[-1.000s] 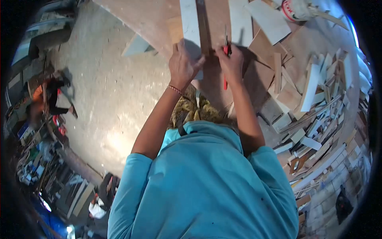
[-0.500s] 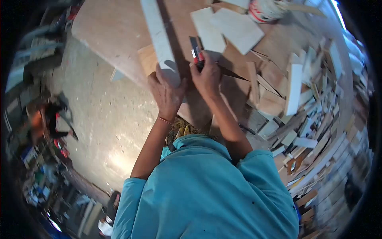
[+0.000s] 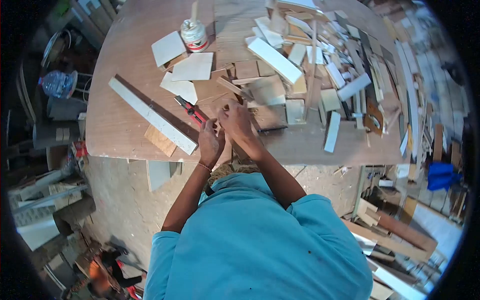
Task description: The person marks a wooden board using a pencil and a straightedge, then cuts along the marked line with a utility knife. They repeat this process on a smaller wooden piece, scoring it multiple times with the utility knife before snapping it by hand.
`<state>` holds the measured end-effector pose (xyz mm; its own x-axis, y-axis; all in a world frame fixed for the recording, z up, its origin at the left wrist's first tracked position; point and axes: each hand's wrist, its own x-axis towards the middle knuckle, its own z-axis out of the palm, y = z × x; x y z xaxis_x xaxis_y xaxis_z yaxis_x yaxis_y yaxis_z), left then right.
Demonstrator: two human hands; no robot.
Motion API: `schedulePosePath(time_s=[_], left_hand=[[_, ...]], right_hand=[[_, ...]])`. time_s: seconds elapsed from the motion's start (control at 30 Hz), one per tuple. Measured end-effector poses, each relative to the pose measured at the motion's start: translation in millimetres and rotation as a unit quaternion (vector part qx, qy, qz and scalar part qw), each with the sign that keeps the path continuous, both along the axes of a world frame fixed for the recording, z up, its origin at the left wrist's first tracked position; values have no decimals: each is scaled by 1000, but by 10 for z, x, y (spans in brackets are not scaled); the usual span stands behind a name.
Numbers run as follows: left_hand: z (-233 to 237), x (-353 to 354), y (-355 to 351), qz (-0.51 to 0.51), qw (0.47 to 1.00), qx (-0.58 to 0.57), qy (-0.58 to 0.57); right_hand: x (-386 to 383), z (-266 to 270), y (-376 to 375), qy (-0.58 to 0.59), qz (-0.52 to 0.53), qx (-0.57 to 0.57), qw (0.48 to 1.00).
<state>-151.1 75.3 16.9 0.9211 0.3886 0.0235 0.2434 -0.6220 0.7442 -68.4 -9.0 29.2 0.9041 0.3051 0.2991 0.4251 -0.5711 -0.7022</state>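
Note:
My left hand is closed around the lower end of a red and black utility knife, whose tip points away to the upper left. Close beside it is my right hand, its fingers curled and partly smeared by motion; whether anything is in them I cannot make out. A small wooden strip lies just beyond the right fingers. Left of the knife, a long white-faced strip rests at a slant on the table, partly over a small plywood piece.
A white tub with a stick in it stands near several pale panels. Wood offcuts crowd the table's right side, with a handsaw among them. Off the table's lower left, a person is on the floor.
The knife has passed from my right hand to my left. My left hand has let go of the long white strip. The view has swung round to the right.

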Motion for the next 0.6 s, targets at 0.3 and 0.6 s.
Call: schedulePosePath(time_s=[0.3,0.6], left_hand=[[-270,-407,-563,6,997,-79,25],[-17,-159,-361,175,980,-88,-46]], right_hand=[[-320,-672,-1348,51,-125,-121,983],[122,-669,-1389,76,-47,-241,966]])
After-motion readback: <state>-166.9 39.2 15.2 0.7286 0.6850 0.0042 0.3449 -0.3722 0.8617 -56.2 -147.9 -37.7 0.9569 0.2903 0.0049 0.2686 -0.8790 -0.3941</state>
